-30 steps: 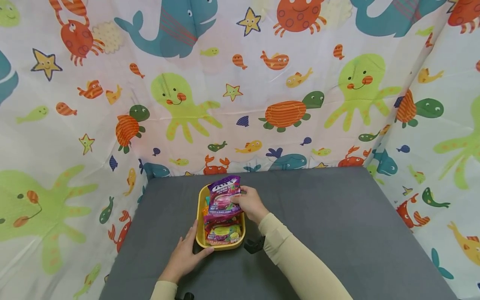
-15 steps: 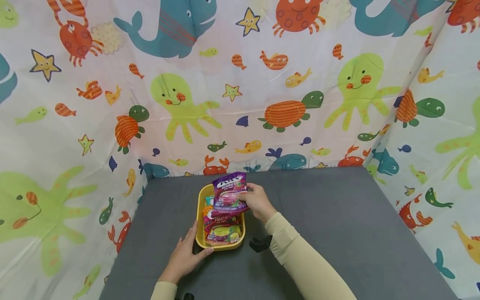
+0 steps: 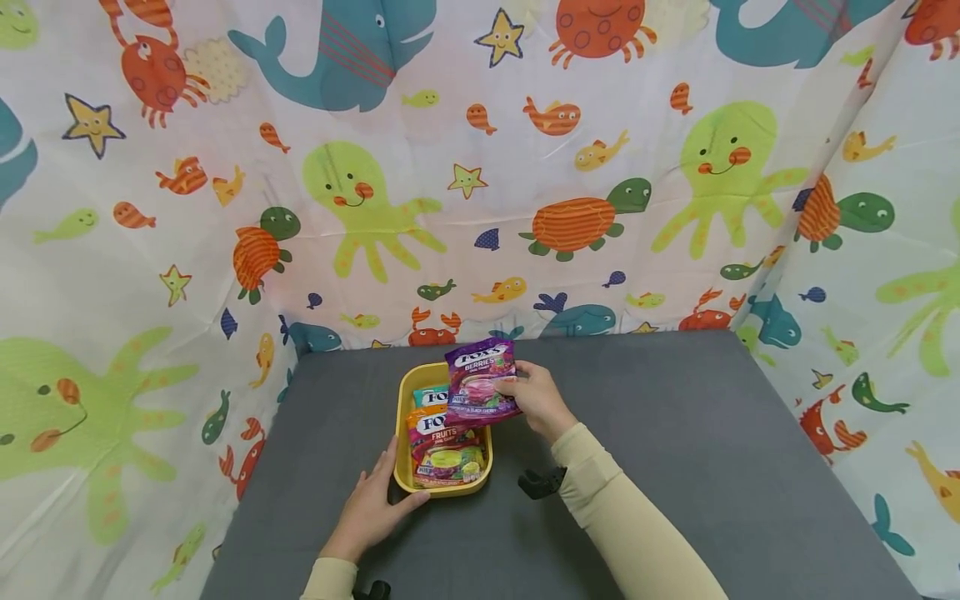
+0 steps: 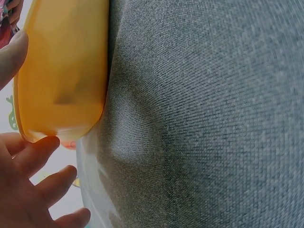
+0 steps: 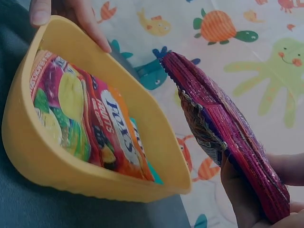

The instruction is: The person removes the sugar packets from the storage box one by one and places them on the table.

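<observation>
My right hand (image 3: 542,402) pinches a purple candy bag (image 3: 477,385) marked "Fox's Berries", thumb on its front. This bag is raised over the right side of a yellow plastic basket (image 3: 403,408); the right wrist view shows it edge-on, apart from the rim. Inside the basket lie an orange and red "Fruits" candy bag (image 5: 102,121) and a teal bag (image 3: 429,397), partly covered. My left hand (image 3: 369,515) rests against the basket's near left corner, its thumb and fingers spread and touching the rim. In the left wrist view its fingertips (image 4: 47,143) meet the rim.
The basket stands on a grey cloth-covered table (image 3: 645,433). A white curtain (image 3: 480,233) printed with sea animals hangs behind it and along both sides. A black wrist mount (image 3: 542,483) sits under the right forearm.
My right hand has lifted the berries candy bag up and to the right, uncovering more of the orange and teal bags in the basket. The left hand has stayed in place.
</observation>
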Demonstrator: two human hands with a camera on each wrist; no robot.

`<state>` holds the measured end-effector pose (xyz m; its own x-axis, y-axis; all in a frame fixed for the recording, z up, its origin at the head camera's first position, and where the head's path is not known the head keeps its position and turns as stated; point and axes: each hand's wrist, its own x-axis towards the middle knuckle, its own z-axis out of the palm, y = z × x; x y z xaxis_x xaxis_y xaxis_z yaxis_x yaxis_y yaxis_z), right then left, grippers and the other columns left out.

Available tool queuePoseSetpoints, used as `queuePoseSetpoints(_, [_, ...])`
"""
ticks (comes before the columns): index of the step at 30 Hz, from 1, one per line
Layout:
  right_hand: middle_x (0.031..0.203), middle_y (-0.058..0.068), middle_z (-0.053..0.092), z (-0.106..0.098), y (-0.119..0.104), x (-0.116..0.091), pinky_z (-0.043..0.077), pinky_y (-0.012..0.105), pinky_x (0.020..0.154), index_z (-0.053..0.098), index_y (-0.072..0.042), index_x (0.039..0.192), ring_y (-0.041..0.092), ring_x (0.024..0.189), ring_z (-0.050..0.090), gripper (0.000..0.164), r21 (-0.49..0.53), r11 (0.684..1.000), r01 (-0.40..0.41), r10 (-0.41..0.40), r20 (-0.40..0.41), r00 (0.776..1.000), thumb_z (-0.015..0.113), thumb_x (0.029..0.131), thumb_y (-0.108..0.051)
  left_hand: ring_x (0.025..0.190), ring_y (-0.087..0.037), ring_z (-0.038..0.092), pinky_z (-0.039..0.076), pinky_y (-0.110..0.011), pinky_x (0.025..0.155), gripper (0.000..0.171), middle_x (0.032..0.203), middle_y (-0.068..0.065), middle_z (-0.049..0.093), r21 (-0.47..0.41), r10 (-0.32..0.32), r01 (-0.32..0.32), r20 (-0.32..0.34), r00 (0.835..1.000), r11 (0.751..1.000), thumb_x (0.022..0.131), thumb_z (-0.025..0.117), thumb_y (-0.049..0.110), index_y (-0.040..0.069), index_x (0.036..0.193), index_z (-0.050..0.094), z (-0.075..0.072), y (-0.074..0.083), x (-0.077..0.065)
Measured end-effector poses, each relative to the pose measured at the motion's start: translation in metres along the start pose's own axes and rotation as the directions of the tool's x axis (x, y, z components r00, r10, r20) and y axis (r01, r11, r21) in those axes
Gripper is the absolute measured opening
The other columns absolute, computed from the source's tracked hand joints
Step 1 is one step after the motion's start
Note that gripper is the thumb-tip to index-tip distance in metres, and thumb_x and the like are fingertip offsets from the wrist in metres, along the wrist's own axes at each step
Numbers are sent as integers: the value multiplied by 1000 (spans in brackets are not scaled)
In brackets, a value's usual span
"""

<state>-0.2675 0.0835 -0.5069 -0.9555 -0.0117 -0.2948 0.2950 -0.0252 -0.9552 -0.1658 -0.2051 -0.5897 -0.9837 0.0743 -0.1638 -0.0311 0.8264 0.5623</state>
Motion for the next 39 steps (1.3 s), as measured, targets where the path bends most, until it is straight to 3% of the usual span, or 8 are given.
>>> queuePoseSetpoints(20, [117, 18, 63, -44, 2, 0, 59, 34, 76, 44, -9, 138, 20, 87, 69, 52, -5, 1000, -15, 14, -73, 997, 65, 91, -15, 143, -34, 26, 12, -62, 115, 110, 156, -12, 26, -12, 4, -4, -5, 1000, 1000, 70, 62, 74, 31, 154, 4, 1, 0, -1])
queuePoseSetpoints(39, [120, 17, 58, -70, 19, 9, 57, 29, 73, 41, -9, 140, 20, 89, 64, 54, -70, 996, -61, 50, -140, 989, 63, 91, -16, 143, -33, 26, 13, -61, 115, 111, 156, -10, 27, -9, 5, -5, -12, 1000, 1000, 70, 62, 75, 32, 154, 4, 1, -3, 1])
